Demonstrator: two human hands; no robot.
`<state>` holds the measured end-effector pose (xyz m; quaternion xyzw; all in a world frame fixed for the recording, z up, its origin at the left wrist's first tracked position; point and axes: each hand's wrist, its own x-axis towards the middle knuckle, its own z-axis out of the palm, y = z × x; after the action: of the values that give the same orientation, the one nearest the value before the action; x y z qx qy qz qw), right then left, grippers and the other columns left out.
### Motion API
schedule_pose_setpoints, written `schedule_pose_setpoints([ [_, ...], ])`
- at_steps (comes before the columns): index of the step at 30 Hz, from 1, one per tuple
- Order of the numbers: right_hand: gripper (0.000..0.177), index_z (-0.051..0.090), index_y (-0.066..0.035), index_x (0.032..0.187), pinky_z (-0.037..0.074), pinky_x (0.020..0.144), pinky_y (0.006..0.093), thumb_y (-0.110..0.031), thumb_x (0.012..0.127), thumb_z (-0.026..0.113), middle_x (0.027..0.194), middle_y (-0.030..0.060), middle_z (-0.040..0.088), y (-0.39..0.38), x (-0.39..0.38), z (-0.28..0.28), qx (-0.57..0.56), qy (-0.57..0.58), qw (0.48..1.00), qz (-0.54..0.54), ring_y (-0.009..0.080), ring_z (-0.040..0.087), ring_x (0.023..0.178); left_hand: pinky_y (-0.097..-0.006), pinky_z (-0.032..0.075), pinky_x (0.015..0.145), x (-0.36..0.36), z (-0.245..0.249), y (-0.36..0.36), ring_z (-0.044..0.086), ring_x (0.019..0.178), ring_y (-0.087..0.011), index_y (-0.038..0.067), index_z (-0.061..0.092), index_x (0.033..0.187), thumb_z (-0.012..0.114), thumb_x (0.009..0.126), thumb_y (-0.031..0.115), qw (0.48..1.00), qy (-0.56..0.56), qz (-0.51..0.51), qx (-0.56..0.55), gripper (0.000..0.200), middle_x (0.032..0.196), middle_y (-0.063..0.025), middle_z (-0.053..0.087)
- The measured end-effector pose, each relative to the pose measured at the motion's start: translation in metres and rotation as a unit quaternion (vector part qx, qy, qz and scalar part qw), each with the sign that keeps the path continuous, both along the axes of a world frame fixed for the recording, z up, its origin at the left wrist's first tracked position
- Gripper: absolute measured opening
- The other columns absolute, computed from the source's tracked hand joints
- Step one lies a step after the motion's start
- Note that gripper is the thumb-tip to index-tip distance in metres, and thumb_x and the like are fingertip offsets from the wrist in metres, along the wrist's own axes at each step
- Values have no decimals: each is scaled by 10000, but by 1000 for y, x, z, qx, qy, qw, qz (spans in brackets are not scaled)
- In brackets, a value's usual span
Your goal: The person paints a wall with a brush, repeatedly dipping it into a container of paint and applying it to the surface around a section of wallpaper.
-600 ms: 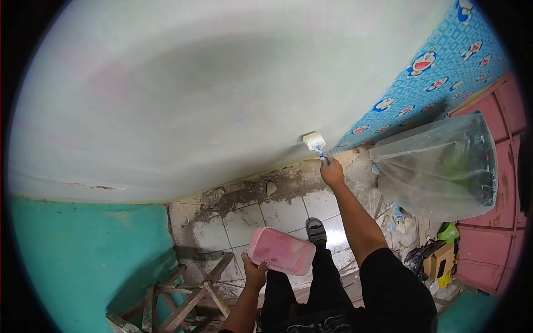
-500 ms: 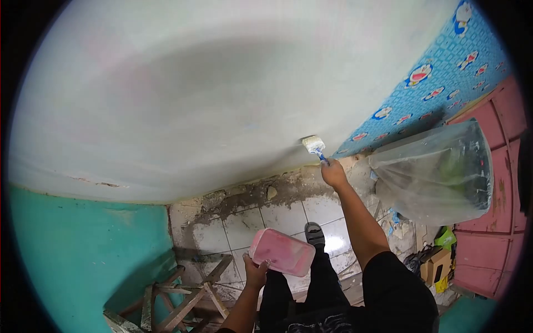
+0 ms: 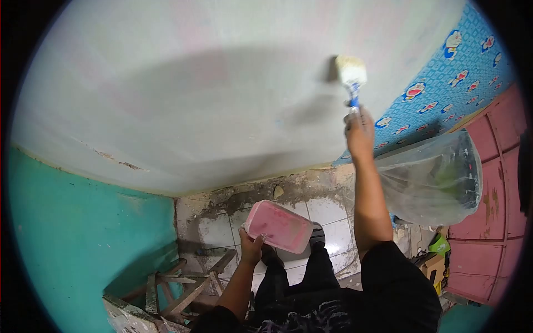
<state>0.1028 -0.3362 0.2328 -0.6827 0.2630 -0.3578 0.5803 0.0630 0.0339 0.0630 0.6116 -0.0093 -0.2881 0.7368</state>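
My right hand (image 3: pixel 360 132) is closed around the blue handle of a paintbrush (image 3: pixel 352 75), raised in front of the pale wall (image 3: pixel 222 105). The brush's wide bristles point upward, close to the wall, and look coated in whitish paint. Lower down, my left hand (image 3: pixel 252 247) grips the near left edge of a pink plastic tub (image 3: pixel 280 226), its thumb over the rim. The tub is tilted, showing a pink inside with darker smudges at the bottom.
Blue cartoon wallpaper (image 3: pixel 427 94) borders the pale wall at right. A plastic-covered bundle (image 3: pixel 433 183) stands before pink panels (image 3: pixel 483 222). Wooden trestle (image 3: pixel 183 297) sits lower left by the green wall (image 3: pixel 83 233). A cardboard box (image 3: pixel 433 269) lies at lower right. Dirt and rubble edge the tiled floor (image 3: pixel 327 213).
My right hand has lifted the paintbrush up and a little to the right along the wall. The tub stays in my left hand, slightly higher in view.
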Motion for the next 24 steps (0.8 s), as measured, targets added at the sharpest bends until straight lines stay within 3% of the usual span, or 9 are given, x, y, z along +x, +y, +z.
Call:
schedule_pose_setpoints([
  [3,224,563,-19,1014,454,717,361,-172,906,439,788,144,592,12,31,-154,-143,129,979,-68,292,585,768,-370,573,690,-3,-16,24,590,923,-240,28,245,1125,557,799,38,999,19,24,12,452,1051,-147,479],
  [5,257,560,-19,1032,437,818,426,-190,905,416,943,224,600,27,29,-262,-66,220,973,-28,399,562,941,-370,570,693,-7,1,30,589,922,-239,27,245,1127,551,801,40,996,73,50,11,447,1058,-150,476],
  [11,366,628,33,949,438,828,429,-277,836,469,927,296,601,42,18,-309,7,400,916,37,420,577,951,-379,573,674,-27,-10,59,591,921,-246,25,258,1098,570,793,41,992,106,70,23,437,1045,-148,479],
  [13,376,639,46,918,437,833,433,-281,814,485,895,305,607,39,22,-261,21,361,932,35,427,582,945,-374,574,667,-28,-5,59,587,929,-243,26,267,1088,578,790,46,992,111,46,36,431,1041,-144,484],
  [14,356,634,45,858,460,750,423,-275,818,484,810,273,619,21,25,-260,25,330,942,48,407,611,814,-372,574,664,-27,-1,60,585,933,-241,26,272,1082,583,789,48,992,111,34,42,428,1040,-142,487],
  [16,206,623,-7,821,346,424,291,-172,814,500,623,41,534,-1,25,-166,23,288,949,122,119,448,485,-367,575,649,-21,-14,60,590,918,-236,25,278,1085,591,787,57,998,60,21,21,433,1039,-141,491],
  [18,177,613,-7,837,309,383,268,-141,803,504,616,24,528,-1,18,-44,62,313,939,129,104,404,437,-372,580,633,-18,3,56,610,879,-236,36,282,1102,599,787,70,999,32,4,4,448,1054,-145,498],
  [20,135,582,-42,692,309,400,266,-138,785,557,549,1,466,11,6,57,96,224,962,120,98,403,446,-382,582,629,-10,52,44,618,864,-237,44,287,1111,596,789,74,998,63,-3,-9,448,1064,-150,498],
  [24,156,581,-50,960,266,393,184,-145,877,490,640,-43,469,21,-14,173,91,55,985,139,25,343,443,-384,585,619,-4,74,45,630,851,-248,56,300,1122,590,800,101,997,43,-19,-54,436,1060,-146,518],
])
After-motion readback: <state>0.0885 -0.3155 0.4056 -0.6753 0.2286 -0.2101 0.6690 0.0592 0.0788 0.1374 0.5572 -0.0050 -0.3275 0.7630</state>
